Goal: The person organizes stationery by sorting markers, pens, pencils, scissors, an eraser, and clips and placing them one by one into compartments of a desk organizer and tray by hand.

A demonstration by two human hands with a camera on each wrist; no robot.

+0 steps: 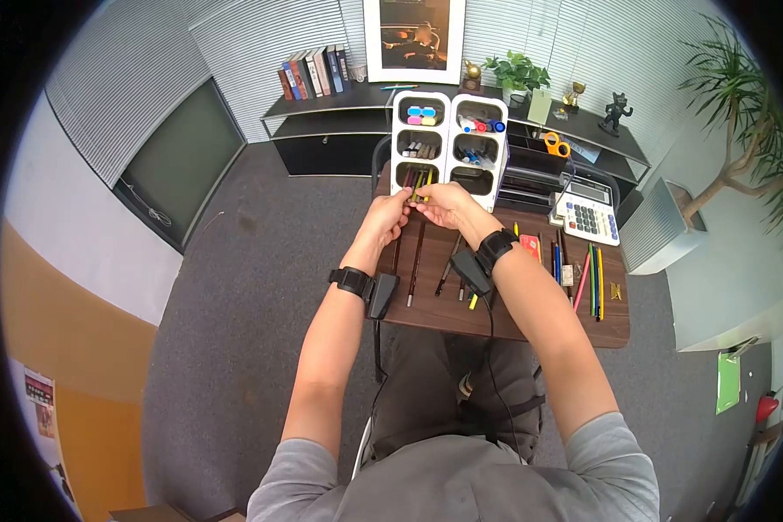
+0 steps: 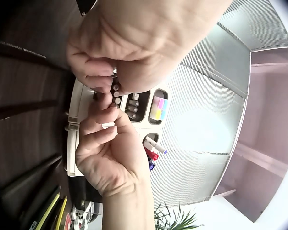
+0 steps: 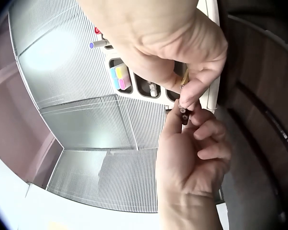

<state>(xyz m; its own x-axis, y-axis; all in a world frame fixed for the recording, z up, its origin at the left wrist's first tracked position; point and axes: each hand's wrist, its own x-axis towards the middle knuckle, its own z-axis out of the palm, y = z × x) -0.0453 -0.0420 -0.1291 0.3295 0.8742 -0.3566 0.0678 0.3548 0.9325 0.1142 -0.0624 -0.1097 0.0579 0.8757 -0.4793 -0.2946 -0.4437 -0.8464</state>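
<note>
hands: 2 | gripped pencils: perhaps 4, partly hidden | white organizers: 2 | calculator: 1 | scissors: 1

Glare whitens the blinds in both wrist views, some corners black.

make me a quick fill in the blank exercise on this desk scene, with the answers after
1. Of the left white organizer's top, middle and bottom compartments, the left hand and right hand are at the ____ one, with pencils.
2. The handles of the scissors are ____ in colour.
3. The body of the calculator is ____ in colour.
4. In the head view, the row of books stands to the ____ of the framed picture.

Missing words: bottom; orange; white; left.
</note>
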